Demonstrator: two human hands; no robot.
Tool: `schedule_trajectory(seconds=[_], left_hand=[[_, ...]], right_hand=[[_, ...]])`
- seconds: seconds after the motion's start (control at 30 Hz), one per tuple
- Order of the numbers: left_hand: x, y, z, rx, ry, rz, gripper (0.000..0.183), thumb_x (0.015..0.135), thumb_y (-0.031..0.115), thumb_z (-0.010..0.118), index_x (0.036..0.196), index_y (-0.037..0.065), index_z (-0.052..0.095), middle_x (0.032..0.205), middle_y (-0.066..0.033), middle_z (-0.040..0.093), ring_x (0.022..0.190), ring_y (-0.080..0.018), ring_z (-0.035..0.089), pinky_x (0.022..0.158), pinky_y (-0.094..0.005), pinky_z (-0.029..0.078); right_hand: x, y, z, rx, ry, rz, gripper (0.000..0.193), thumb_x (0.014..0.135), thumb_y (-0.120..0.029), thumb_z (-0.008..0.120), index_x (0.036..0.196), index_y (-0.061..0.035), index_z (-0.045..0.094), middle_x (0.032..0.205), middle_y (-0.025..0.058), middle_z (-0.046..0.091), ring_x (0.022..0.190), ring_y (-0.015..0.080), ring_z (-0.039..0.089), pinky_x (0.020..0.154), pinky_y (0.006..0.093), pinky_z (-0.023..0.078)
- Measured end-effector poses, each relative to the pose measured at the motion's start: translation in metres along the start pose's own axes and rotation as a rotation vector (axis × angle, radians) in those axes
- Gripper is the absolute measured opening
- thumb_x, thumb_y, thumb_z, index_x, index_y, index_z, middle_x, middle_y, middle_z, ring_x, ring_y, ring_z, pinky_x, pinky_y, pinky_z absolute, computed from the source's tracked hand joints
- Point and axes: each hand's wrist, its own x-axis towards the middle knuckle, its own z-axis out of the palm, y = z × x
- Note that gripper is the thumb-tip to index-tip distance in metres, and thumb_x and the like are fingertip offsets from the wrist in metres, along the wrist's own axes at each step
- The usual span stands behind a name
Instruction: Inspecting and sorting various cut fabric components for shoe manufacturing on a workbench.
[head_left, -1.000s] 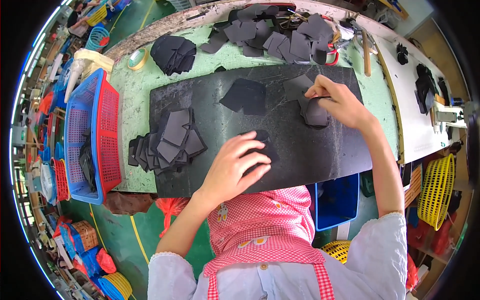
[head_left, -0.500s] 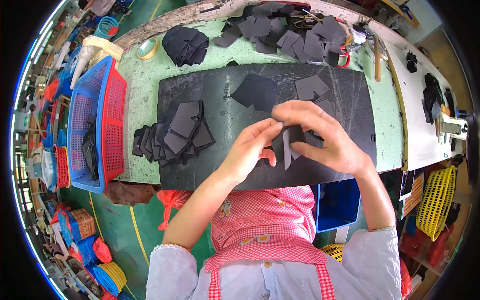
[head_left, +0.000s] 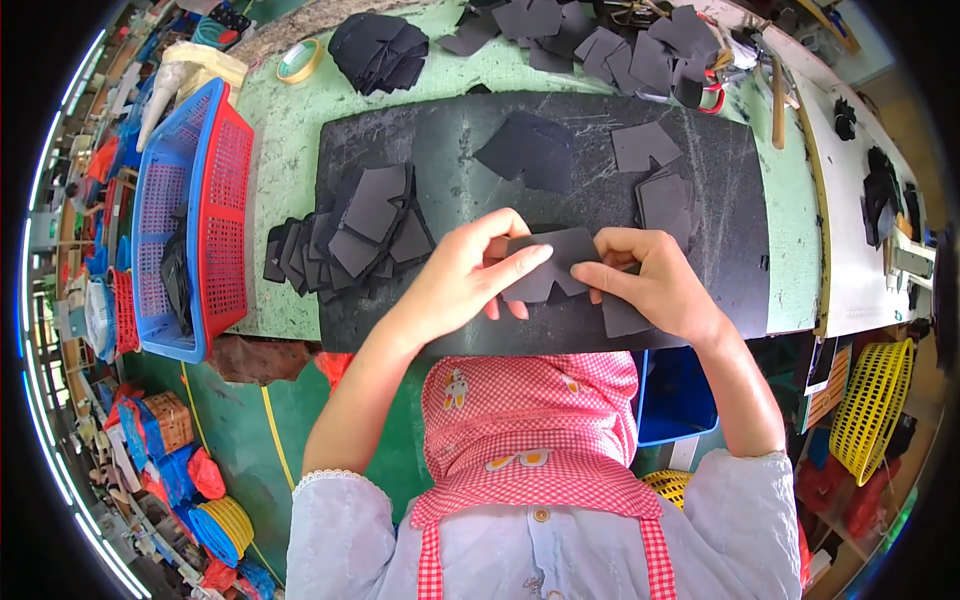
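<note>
Between my two hands is a dark grey flat cut piece (head_left: 556, 262) with a small notch in its lower edge. My left hand (head_left: 478, 268) pinches its left side, thumb on top. At its right side my right hand (head_left: 655, 283) is closed on it between thumb and fingers. Another grey piece (head_left: 624, 316) shows below my right hand; I cannot tell whether it is held too. All this is above a black work mat (head_left: 440, 330). Beyond my hands lie a darker piece (head_left: 527, 150), a single notched piece (head_left: 646, 147) and a small stack of pieces (head_left: 668, 203).
A spread pile of pieces (head_left: 365, 225) covers the mat's left part. Behind the mat lie a black stack (head_left: 378, 52), a tape roll (head_left: 299, 61), more loose pieces (head_left: 655, 62) and a hammer (head_left: 778, 105). Red and blue baskets (head_left: 222, 215) stand left; a blue bin (head_left: 677, 400) sits below the table edge.
The piece, seen bent and nearly edge-on before, now lies flat between my hands. My right hand has come lower, uncovering the small stack. The whole view has shifted slightly.
</note>
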Motion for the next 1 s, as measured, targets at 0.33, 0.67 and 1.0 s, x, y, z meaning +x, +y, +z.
schedule_trajectory(seconds=[0.33,0.67,1.0], left_hand=[[0.000,-0.020,-0.009,0.443,0.168,-0.114,0.023,0.096,0.023,0.078,0.089,0.005,0.066,0.065,-0.0016,0.068,0.056,-0.0108,0.069,0.044,-0.0237,0.042],[0.006,-0.021,0.009,1.203,0.335,0.431,0.047,0.080,0.028,0.083,0.118,0.008,0.063,0.116,-0.0117,0.064,0.113,-0.0316,0.064,0.094,-0.0441,0.053],[-0.046,-0.067,0.040,1.118,0.077,0.741,0.047,0.091,0.014,0.060,0.138,0.015,0.068,0.149,-0.0066,0.060,0.145,-0.0270,0.050,0.123,-0.0515,0.035]], right_hand=[[0.008,0.006,0.018,-0.404,0.039,0.009,0.029,0.096,-0.028,0.071,0.088,-0.0003,0.074,0.074,0.0157,0.071,0.065,0.0315,0.069,0.066,0.0394,0.054],[0.012,0.002,0.018,-0.700,0.126,0.013,0.032,0.091,-0.033,0.074,0.080,-0.0035,0.071,0.071,0.0154,0.069,0.070,0.0344,0.071,0.066,0.0443,0.055],[0.023,0.011,-0.035,-0.383,0.359,-0.114,0.032,0.095,-0.021,0.075,0.081,0.0035,0.061,0.060,0.0083,0.051,0.058,0.0114,0.041,0.055,0.0321,0.039]])
